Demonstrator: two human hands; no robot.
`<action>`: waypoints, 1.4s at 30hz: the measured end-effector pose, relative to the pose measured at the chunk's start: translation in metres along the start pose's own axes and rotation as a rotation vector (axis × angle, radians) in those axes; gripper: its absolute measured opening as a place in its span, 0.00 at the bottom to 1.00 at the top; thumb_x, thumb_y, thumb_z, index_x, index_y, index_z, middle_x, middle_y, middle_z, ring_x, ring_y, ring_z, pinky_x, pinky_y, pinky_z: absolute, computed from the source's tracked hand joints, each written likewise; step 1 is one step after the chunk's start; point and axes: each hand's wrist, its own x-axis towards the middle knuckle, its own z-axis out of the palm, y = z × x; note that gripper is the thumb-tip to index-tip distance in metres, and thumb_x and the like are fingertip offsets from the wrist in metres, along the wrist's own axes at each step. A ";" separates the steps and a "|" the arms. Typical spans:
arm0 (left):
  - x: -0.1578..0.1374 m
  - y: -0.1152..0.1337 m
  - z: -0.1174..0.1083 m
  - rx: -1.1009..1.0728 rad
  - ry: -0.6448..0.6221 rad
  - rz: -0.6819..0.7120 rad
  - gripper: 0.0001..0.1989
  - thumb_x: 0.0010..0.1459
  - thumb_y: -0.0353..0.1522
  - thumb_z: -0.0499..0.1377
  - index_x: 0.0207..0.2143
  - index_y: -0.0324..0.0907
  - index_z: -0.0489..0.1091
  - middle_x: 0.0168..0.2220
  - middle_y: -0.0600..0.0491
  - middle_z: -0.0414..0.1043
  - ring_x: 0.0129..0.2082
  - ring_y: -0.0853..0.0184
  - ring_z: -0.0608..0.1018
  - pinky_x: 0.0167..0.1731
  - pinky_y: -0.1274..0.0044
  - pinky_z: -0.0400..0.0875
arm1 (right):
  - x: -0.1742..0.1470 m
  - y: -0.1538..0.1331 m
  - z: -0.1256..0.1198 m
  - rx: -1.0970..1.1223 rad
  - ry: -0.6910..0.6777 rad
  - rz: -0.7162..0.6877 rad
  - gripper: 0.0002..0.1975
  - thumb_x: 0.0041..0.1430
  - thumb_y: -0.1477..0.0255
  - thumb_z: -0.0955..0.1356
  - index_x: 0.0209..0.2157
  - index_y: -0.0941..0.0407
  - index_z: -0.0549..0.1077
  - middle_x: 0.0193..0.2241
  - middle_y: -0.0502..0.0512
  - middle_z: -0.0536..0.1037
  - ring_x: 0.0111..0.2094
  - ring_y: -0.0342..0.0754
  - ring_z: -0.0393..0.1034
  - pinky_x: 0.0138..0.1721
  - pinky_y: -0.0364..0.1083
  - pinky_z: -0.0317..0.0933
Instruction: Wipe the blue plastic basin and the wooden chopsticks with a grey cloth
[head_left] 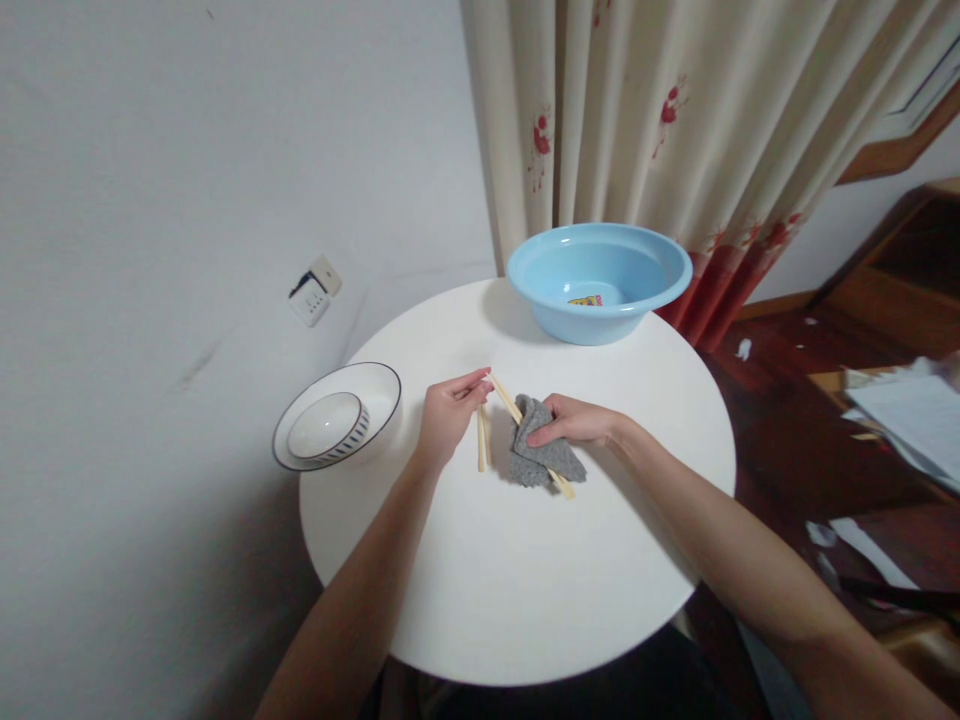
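My left hand (452, 408) pinches the upper end of a pair of light wooden chopsticks (504, 397) over the middle of the table. My right hand (574, 420) is closed around a grey cloth (536, 462), which is folded about the chopsticks. Their lower ends stick out of the cloth toward the front right. More chopsticks (481, 445) lie on the table just below my left hand, their far ends hidden behind its fingers.
A white round table (525, 600) stands against the wall. At its left edge, a small bowl (326, 425) sits in a larger dark-rimmed white dish (382, 385). A light blue basin (600, 325) stands at the back by the curtain (622, 120). Papers (907, 410) lie at the right.
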 end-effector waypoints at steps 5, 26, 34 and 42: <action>0.000 -0.001 0.002 -0.004 -0.013 -0.001 0.29 0.49 0.45 0.72 0.50 0.37 0.82 0.38 0.44 0.85 0.31 0.67 0.78 0.35 0.75 0.74 | 0.000 -0.002 0.001 -0.008 0.008 -0.004 0.19 0.42 0.62 0.83 0.34 0.60 0.84 0.32 0.54 0.85 0.31 0.45 0.78 0.39 0.44 0.72; 0.010 -0.006 -0.019 0.479 -0.296 0.582 0.24 0.65 0.35 0.62 0.64 0.49 0.71 0.63 0.45 0.73 0.59 0.57 0.74 0.57 0.62 0.73 | 0.001 0.003 -0.001 0.055 -0.014 0.084 0.20 0.40 0.63 0.84 0.33 0.60 0.84 0.31 0.55 0.86 0.29 0.46 0.79 0.34 0.43 0.73; 0.010 -0.007 -0.022 0.577 -0.504 0.733 0.14 0.70 0.34 0.56 0.52 0.49 0.80 0.51 0.47 0.80 0.54 0.58 0.76 0.58 0.62 0.69 | -0.002 0.004 -0.002 0.100 -0.103 0.132 0.20 0.41 0.64 0.83 0.34 0.61 0.83 0.31 0.56 0.86 0.28 0.47 0.80 0.33 0.42 0.75; 0.015 -0.005 -0.034 0.597 -0.467 0.680 0.16 0.71 0.40 0.55 0.44 0.47 0.82 0.40 0.47 0.82 0.45 0.59 0.78 0.49 0.68 0.70 | -0.014 -0.004 -0.011 0.181 -0.062 0.145 0.20 0.42 0.63 0.83 0.34 0.61 0.82 0.30 0.55 0.85 0.29 0.47 0.80 0.34 0.43 0.75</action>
